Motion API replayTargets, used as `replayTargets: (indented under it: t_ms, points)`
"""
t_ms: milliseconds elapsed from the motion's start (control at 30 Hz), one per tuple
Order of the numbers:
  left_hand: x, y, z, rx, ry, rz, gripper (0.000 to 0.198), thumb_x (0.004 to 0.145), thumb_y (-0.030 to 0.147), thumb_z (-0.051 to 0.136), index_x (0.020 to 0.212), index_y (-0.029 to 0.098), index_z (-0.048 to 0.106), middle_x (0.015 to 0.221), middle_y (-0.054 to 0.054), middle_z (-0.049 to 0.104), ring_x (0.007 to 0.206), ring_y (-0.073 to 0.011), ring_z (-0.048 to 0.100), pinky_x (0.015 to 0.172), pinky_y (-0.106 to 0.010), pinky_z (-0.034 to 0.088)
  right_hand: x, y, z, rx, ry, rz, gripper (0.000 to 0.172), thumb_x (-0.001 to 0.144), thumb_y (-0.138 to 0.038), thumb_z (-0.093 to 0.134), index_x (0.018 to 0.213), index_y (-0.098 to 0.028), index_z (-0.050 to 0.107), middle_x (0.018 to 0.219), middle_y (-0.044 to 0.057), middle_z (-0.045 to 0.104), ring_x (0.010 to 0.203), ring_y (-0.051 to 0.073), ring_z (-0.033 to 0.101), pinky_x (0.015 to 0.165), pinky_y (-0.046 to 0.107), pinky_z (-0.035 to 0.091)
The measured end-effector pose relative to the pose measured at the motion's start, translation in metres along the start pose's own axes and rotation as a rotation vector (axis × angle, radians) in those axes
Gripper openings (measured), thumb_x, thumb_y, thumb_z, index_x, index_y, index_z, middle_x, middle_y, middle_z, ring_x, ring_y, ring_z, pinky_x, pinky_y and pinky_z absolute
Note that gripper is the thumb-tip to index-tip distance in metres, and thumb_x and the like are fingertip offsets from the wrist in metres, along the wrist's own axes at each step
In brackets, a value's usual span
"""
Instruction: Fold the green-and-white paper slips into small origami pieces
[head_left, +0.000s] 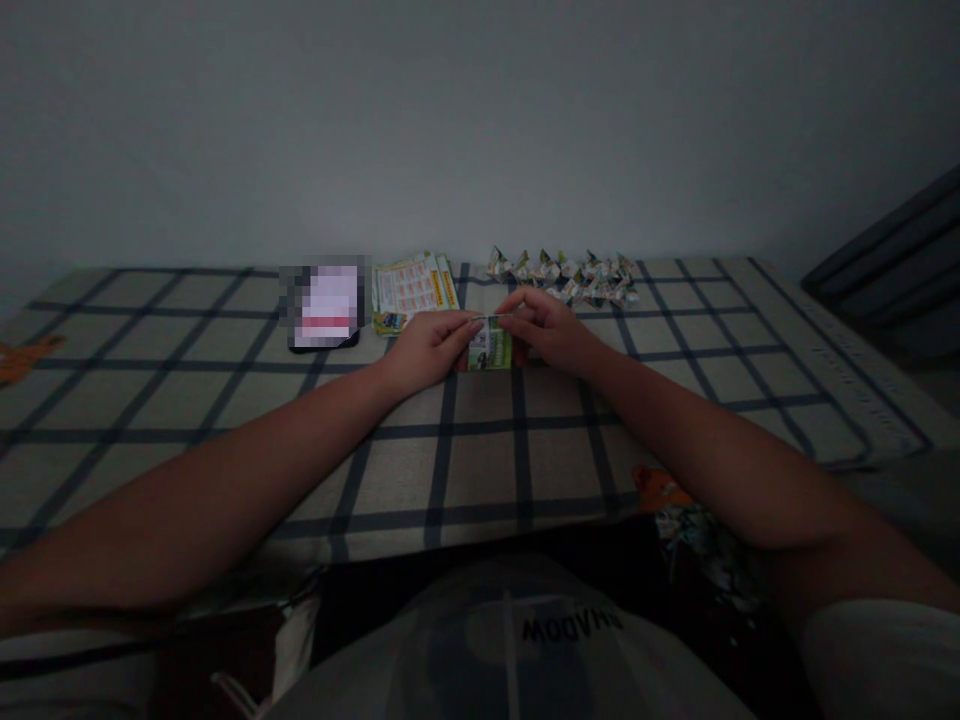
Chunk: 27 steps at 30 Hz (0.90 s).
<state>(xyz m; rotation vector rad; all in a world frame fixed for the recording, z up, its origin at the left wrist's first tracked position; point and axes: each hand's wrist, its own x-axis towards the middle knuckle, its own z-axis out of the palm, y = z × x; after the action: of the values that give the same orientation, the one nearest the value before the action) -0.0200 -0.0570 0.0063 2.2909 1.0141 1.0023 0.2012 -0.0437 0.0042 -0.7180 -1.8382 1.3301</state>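
Between my two hands is a small piece of printed green and white paper (pixel 490 345), held up a little above the checked tablecloth. My left hand (pixel 431 345) pinches its left edge, thumb and fingers pressed together. On the other side my right hand (pixel 551 328) grips the upper right edge, its index finger bent over the top. Just behind the left hand lies a stack of printed leaflets (pixel 415 290), green and yellow at the edges. Beyond the right hand sits a group of several small folded paper pieces (pixel 570 275) with pointed corners.
A phone (pixel 328 305) with a lit, blurred screen lies left of the leaflets. The checked tablecloth (pixel 480 470) covers the table, which meets a plain wall (pixel 480 130) at the back. Paper scraps (pixel 712 550) lie below the table's front edge at right.
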Motion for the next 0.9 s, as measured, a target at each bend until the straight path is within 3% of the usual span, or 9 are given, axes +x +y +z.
replayTargets:
  t_ms: [267, 500, 733, 900]
  points:
    - [-0.003, -0.004, 0.003, -0.167, 0.035, -0.065, 0.045, 0.098, 0.050, 0.054, 0.115, 0.014, 0.075, 0.063, 0.000, 0.067, 0.048, -0.0107, 0.056, 0.048, -0.021, 0.041, -0.001, 0.002, -0.001, -0.097, 0.029, -0.070, 0.041, 0.088, -0.062, 0.065, 0.094, -0.025, 0.048, 0.061, -0.006, 0.057, 0.048, 0.014, 0.056, 0.045, 0.028, 0.044]
    - [-0.004, 0.005, 0.000, 0.112, 0.039, 0.138, 0.037, 0.100, 0.039, 0.051, 0.107, 0.016, 0.079, 0.075, -0.003, 0.075, 0.065, -0.0129, 0.066, 0.059, -0.021, 0.045, -0.002, 0.000, 0.002, -0.125, 0.020, -0.054, 0.046, 0.084, -0.065, 0.068, 0.092, -0.024, 0.048, 0.067, -0.005, 0.059, 0.052, 0.013, 0.058, 0.048, 0.027, 0.046]
    - [-0.006, 0.003, -0.002, 0.226, 0.069, 0.211, 0.030, 0.094, 0.035, 0.057, 0.097, 0.016, 0.080, 0.057, 0.002, 0.065, 0.049, -0.0094, 0.055, 0.051, -0.021, 0.035, 0.000, -0.006, 0.003, -0.482, 0.036, -0.256, 0.032, 0.095, -0.051, 0.057, 0.088, -0.020, 0.053, 0.063, -0.005, 0.053, 0.055, 0.011, 0.049, 0.057, 0.026, 0.037]
    - [-0.007, 0.000, -0.003, 0.259, 0.059, 0.261, 0.032, 0.095, 0.035, 0.053, 0.095, 0.017, 0.079, 0.064, -0.001, 0.070, 0.054, -0.0108, 0.060, 0.054, -0.021, 0.039, 0.000, -0.005, 0.003, -0.539, 0.022, -0.288, 0.024, 0.095, -0.042, 0.057, 0.088, -0.020, 0.052, 0.065, -0.006, 0.049, 0.057, 0.010, 0.042, 0.057, 0.025, 0.031]
